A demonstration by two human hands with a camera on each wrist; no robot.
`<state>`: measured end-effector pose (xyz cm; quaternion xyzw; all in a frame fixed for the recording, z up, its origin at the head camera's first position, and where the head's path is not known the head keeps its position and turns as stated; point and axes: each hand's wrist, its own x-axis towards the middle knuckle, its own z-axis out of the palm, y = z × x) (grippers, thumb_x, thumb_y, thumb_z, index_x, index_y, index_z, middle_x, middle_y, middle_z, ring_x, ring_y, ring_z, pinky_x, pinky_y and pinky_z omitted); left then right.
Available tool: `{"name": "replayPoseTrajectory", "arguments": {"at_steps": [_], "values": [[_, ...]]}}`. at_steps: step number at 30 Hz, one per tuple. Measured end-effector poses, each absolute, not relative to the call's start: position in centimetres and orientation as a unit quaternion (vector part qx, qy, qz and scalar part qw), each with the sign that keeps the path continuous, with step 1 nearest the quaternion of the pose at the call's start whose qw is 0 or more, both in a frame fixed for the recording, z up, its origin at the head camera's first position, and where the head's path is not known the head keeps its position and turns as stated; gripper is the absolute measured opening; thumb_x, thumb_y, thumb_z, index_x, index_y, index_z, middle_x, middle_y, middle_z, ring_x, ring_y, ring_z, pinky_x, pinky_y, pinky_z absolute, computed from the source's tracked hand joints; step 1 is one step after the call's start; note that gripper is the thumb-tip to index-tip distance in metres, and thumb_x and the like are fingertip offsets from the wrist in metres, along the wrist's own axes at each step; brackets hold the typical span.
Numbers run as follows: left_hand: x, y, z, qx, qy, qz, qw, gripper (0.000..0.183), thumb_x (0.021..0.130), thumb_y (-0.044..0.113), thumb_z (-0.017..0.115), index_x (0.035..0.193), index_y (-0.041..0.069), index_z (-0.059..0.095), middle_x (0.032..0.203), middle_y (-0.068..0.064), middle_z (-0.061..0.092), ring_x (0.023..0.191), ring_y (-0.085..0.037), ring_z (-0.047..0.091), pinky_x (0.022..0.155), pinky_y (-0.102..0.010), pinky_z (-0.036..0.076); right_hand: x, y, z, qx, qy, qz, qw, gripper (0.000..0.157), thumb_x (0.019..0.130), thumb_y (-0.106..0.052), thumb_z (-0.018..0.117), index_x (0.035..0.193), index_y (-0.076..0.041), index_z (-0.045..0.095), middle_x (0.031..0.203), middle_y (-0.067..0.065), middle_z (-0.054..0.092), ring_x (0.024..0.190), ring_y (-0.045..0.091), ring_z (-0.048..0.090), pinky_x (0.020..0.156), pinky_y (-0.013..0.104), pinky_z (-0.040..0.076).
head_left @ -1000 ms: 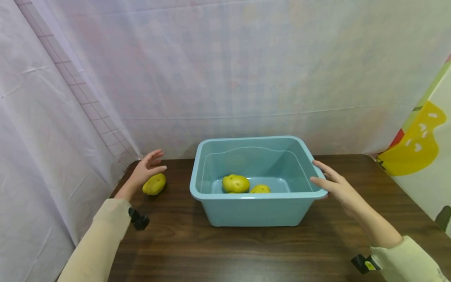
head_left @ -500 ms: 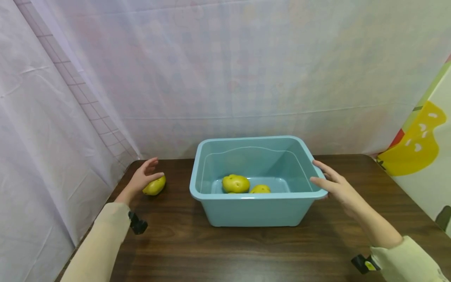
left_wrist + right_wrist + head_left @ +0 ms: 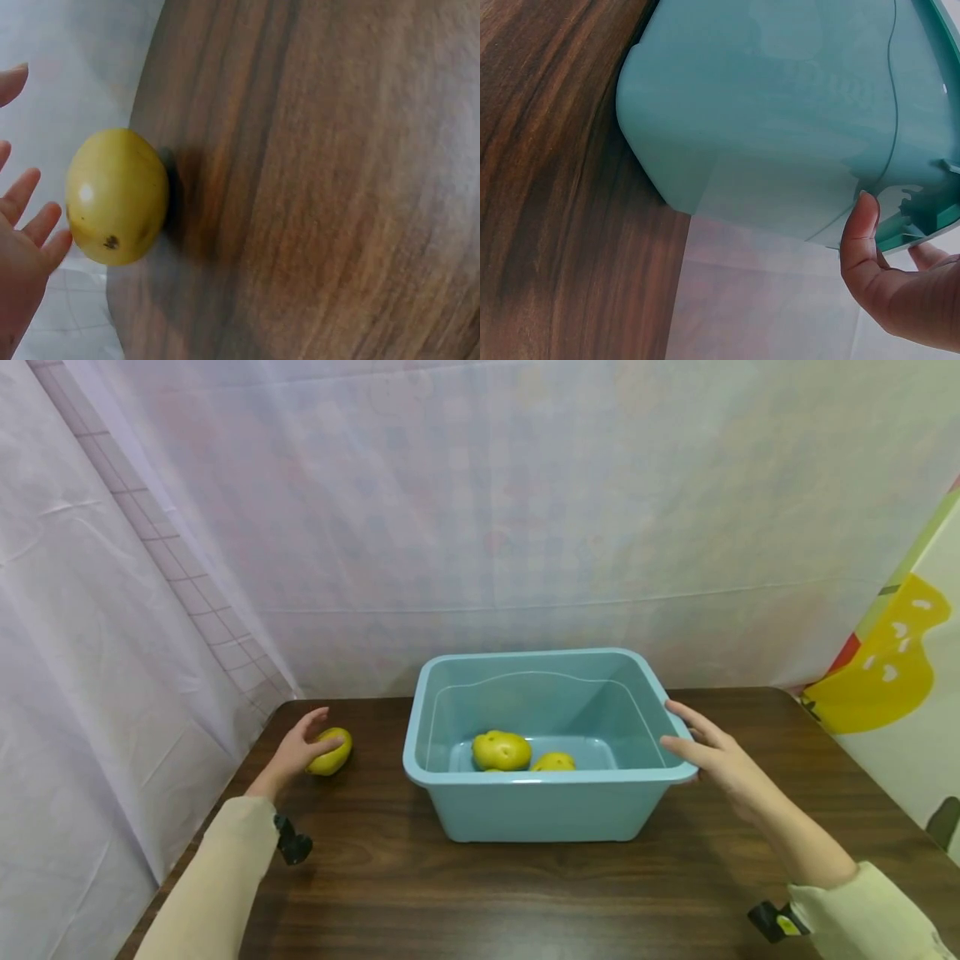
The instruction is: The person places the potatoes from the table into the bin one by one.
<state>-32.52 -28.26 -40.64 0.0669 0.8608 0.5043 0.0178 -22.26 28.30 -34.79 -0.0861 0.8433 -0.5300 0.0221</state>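
On the table's left lies a yellow, potato-like oval (image 3: 331, 753) with a dark spot on its skin. My left hand (image 3: 298, 750) is over its left side, fingers spread; in the left wrist view the little finger is at the oval (image 3: 118, 199) while the thumb stands apart. A light blue plastic tub (image 3: 547, 810) stands mid-table. My right hand (image 3: 712, 756) grips its right rim, thumb on top; in the right wrist view a finger of that hand (image 3: 900, 289) curls against the outer wall. Inside the tub are a dimpled yellow oval (image 3: 502, 751) and another yellow piece (image 3: 554, 762), partly hidden by the front rim.
The dark wooden table (image 3: 390, 893) runs back to a pale patterned curtain (image 3: 525, 527). At the left hangs a white curtain (image 3: 75, 652). A yellow decoration (image 3: 877, 677) is on the wall at the right. Black wrist cameras sit at both cuffs.
My left hand has come down and slightly toward me, onto the left side of the yellow oval on the table. My right hand and the tub have stayed put.
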Motion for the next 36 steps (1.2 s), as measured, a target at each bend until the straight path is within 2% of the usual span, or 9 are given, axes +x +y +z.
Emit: {"name": "replayPoseTrajectory", "arguments": {"at_steps": [13,21,28,36], "values": [[-32.4,-28.2,-42.3,0.048,0.885,0.463,-0.001,0.069,0.088,0.021,0.057,0.141,-0.005,0.022,0.145,-0.029,0.020,0.133,-0.041,0.018,0.107,-0.052,0.016,-22.3,28.3,-34.8,-0.087,0.842,-0.532,0.025,0.065,0.095,-0.028,0.047,0.147,-0.008,0.013,0.127,0.028,0.037,0.083,0.009,0.056,0.067,0.036,0.049],[-32.9,-28.1,-43.7,0.034,0.892,0.450,-0.020,0.068,0.086,0.019,0.058,0.139,-0.008,0.025,0.139,-0.032,0.026,0.122,-0.042,0.032,0.101,-0.050,0.026,-22.3,28.4,-34.8,-0.081,0.845,-0.528,0.023,0.066,0.095,-0.029,0.047,0.147,-0.009,0.013,0.127,0.028,0.037,0.084,0.009,0.055,0.066,0.034,0.049],[-32.7,-28.2,-44.2,-0.004,0.882,0.471,-0.005,0.074,0.085,0.019,0.060,0.143,-0.002,0.018,0.144,-0.029,0.019,0.128,-0.040,0.026,0.105,-0.052,0.021,-22.3,28.3,-34.7,-0.080,0.847,-0.525,0.024,0.065,0.095,-0.029,0.047,0.147,-0.009,0.013,0.128,0.028,0.036,0.084,0.010,0.054,0.067,0.034,0.049],[-32.7,-28.3,-44.6,-0.029,0.881,0.472,0.008,0.084,0.084,0.025,0.062,0.145,0.000,0.010,0.146,-0.029,0.016,0.126,-0.040,0.028,0.103,-0.052,0.023,-22.4,28.3,-34.7,-0.080,0.844,-0.529,0.026,0.065,0.095,-0.028,0.047,0.147,-0.008,0.013,0.126,0.028,0.037,0.083,0.009,0.055,0.067,0.035,0.049]]}}
